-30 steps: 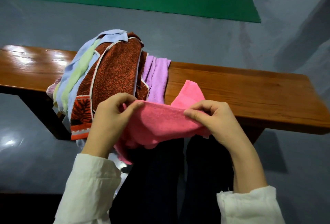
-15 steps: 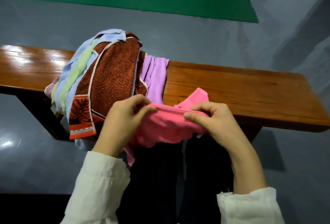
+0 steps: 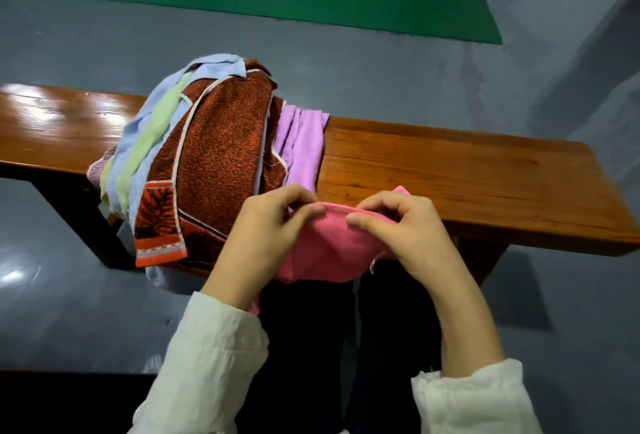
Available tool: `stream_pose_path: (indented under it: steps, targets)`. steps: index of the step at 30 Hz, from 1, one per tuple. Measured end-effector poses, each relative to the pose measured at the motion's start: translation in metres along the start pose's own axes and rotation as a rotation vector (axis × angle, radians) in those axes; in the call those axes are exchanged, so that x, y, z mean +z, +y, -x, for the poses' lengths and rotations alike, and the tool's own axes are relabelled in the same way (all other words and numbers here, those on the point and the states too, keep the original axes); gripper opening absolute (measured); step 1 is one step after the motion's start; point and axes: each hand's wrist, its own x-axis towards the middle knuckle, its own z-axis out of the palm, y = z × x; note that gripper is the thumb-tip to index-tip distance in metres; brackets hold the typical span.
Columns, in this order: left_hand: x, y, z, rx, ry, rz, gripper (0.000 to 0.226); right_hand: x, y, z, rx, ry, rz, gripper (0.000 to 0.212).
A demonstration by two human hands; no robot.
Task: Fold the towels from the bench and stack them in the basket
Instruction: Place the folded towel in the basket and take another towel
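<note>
Head view looks down on our two hands working at the near edge of the desk (image 3: 485,170). Our left hand (image 3: 263,239) and right hand (image 3: 408,236) each pinch the top hem of the pink towel (image 3: 332,250) between thumb and curled fingers. The cloth sags from that hem over our dark-trousered knees.

Over the last second the hands have drawn toward each other along the hem. They were well apart with a stretch of towel taut between them. Now the fingertips are near one another, and the cloth between them is bunched into a short ridge. The pink corner that lay out on the desk has shrunk to a small tip just behind the right hand.

We judge this to be the two top corners being gathered together: the first fold of this towel, begun but not yet squared off.

To the left, the pile (image 3: 166,142) of unfolded towels sits heaped on the desk, with the rust-red towel (image 3: 221,156) uppermost and a lilac towel (image 3: 304,149) touching its right side. Most of the job therefore lies ahead. The basket is not in view.
</note>
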Motion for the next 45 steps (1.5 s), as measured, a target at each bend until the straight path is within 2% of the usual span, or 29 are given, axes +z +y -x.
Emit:
stream_pose_path:
  steps: [7,12,14,17,19,22,26,28,30,32,34,39,45]
  targets:
    - [-0.005,-0.007,0.0,-0.116,0.175,-0.012,0.013,0.0,0.008,-0.002,-0.062,0.121,0.086,0.016]
    - [-0.004,-0.012,-0.001,-0.219,0.246,0.001,0.007,0.002,0.009,-0.001,0.014,0.093,-0.09,0.013]
    - [-0.002,-0.011,-0.005,-0.31,0.26,0.091,0.004,0.003,0.008,-0.001,-0.014,0.132,-0.144,0.015]
    - [0.004,0.002,-0.007,-0.41,0.302,0.425,0.028,0.011,0.008,-0.003,0.002,0.21,-0.24,0.018]
    - [0.007,0.014,-0.005,-0.419,0.282,0.606,0.038,0.018,0.009,-0.004,0.049,0.272,-0.33,0.018]
    - [0.019,0.033,0.001,-0.482,0.205,0.79,0.035,0.031,0.006,-0.005,0.115,0.282,-0.48,0.015]
    - [0.03,0.038,0.006,-0.469,0.108,0.851,0.028,0.042,0.007,-0.004,0.215,0.232,-0.68,0.015]
    - [0.03,0.037,0.005,-0.455,0.049,0.887,0.032,0.039,0.008,-0.003,0.221,0.204,-0.716,0.02]
    - [0.03,0.032,0.004,-0.391,0.041,0.81,0.032,0.034,0.009,-0.002,0.22,0.174,-0.738,0.023]
    - [0.031,0.027,0.006,-0.249,0.087,0.534,0.022,0.032,0.008,0.0,0.231,0.165,-0.75,0.022]
    - [0.032,0.022,0.008,-0.18,0.165,0.322,0.015,0.034,0.007,0.001,0.235,0.163,-0.748,0.023]
    - [0.032,0.022,0.01,-0.035,0.307,0.062,0.009,0.035,0.008,0.002,0.218,0.162,-0.727,0.014]
    - [0.036,0.03,0.012,0.02,0.315,0.109,0.003,0.033,0.006,0.006,0.203,0.113,-0.739,0.018]
